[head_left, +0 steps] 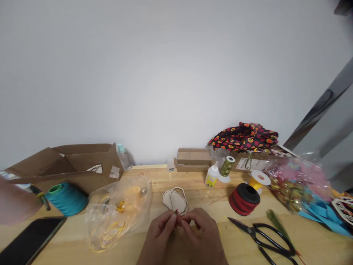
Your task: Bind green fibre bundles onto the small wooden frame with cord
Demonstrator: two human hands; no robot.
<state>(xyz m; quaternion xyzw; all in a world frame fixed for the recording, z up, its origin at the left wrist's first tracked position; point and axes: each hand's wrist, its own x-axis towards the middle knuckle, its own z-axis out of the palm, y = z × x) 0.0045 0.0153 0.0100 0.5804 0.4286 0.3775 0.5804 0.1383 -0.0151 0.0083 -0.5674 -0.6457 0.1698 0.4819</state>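
Observation:
Both hands meet low in the middle of the view, over the wooden table (154,176). My left hand (161,230) is closed in a pinch of thumb and forefinger at a short bit of red thread (177,211). Opposite it, my right hand (200,228) pinches the same red thread, its fingers curled in. The lower part of the thread and whatever else is between the fingertips is hidden. Just beyond the fingertips lies a flat beige piece (167,198) with an outlined, looped edge. Black-handled scissors (250,232) lie to the right of my right hand.
To the left are a clear plastic bag (127,206) with yellow cords, a teal thread cone (67,200), a phone (33,239) and an open carton (74,162). On the right stand a glue bottle (211,178), a red spool (242,202) and a green tassel (275,222).

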